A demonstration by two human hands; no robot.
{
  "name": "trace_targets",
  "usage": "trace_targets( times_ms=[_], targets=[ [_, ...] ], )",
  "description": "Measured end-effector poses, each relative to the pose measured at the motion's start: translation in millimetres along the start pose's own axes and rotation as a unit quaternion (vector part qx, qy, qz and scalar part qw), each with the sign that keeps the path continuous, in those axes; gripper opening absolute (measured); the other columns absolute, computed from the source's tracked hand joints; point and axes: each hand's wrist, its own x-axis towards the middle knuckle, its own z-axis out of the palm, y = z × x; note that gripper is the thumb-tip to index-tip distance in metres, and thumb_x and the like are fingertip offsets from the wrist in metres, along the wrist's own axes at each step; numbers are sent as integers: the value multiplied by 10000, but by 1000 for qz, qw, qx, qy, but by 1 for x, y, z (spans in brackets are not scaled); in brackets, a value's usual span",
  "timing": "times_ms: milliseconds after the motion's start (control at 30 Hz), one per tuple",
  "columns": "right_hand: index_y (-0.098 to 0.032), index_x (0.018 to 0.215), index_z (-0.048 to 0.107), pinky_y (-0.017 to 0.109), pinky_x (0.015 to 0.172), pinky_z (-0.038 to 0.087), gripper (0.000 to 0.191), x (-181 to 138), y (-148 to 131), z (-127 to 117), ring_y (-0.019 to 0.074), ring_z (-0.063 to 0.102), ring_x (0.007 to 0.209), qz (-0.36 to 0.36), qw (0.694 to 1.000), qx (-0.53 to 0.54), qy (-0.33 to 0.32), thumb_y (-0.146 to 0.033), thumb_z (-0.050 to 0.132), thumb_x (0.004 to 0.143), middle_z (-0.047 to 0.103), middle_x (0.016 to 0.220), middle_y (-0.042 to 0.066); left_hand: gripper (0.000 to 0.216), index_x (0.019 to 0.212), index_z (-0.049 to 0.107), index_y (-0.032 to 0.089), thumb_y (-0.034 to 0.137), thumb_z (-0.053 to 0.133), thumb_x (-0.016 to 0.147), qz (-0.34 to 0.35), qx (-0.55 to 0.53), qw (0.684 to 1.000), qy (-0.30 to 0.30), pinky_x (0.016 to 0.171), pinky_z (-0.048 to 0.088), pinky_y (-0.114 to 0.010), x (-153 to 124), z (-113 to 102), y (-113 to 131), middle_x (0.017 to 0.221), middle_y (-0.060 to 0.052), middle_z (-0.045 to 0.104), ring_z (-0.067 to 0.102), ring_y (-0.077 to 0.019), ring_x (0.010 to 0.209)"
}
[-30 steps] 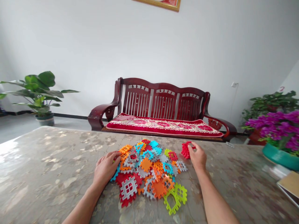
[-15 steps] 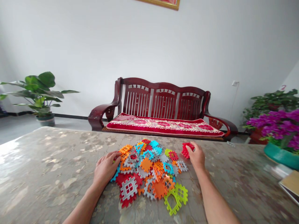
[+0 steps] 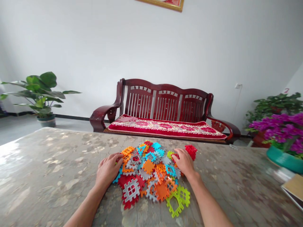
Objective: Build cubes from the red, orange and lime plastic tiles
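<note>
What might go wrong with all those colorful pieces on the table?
The right hand is close beside the red stack and might bump it apart. Pieces in the pile overlap, so pulling one out could make others slide. The right forearm is near the green pieces and might nudge them.

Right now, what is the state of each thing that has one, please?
Pile of pieces: loose, overlapping
Left hand: curled at pile's left edge
Right hand: curled at pile's right edge
Red stack: beside pile, partly hidden
Seat cover: spread on bench
Flowers: standing in teal pot
</note>
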Motion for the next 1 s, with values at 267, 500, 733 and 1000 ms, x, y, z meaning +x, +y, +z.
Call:
trace_targets(
  times_ms=[267,500,733,1000],
  targets=[
    [-220,1180,671,390,894,477,435,-5,-2,0,286,658,1050,71,995,-48,-56,-449,626,813,724,1121,120,355,1101,696,311,391,404,917,-3,-2,1000,-1,1082,329,-406,0,0,0,1320,-7,647,570,-211,1205],
    [-208,1198,655,371,852,491,475,-3,-9,-5,286,669,1016,94,990,-85,-64,-397,634,762,722,1107,122,359,1100,694,309,393,399,914,-3,-5,1000,-2,1085,328,-409,0,-1,2,1319,-7,647,572,-212,1208],
    [-211,1182,665,349,808,484,444,-1,-15,-11,286,674,987,100,982,-122,-107,-301,610,751,735,1067,126,370,1112,685,313,398,380,920,-2,0,1000,-6,1088,324,-413,0,0,0,1328,1,638,568,-212,1220],
    [-194,1198,647,335,890,474,411,1,-21,-19,251,640,1062,121,989,-66,-47,-349,556,829,694,1169,108,362,1114,688,309,386,390,922,-2,8,1000,-8,1083,326,-411,2,1,-1,1332,-3,638,569,-210,1216]
  ],
)
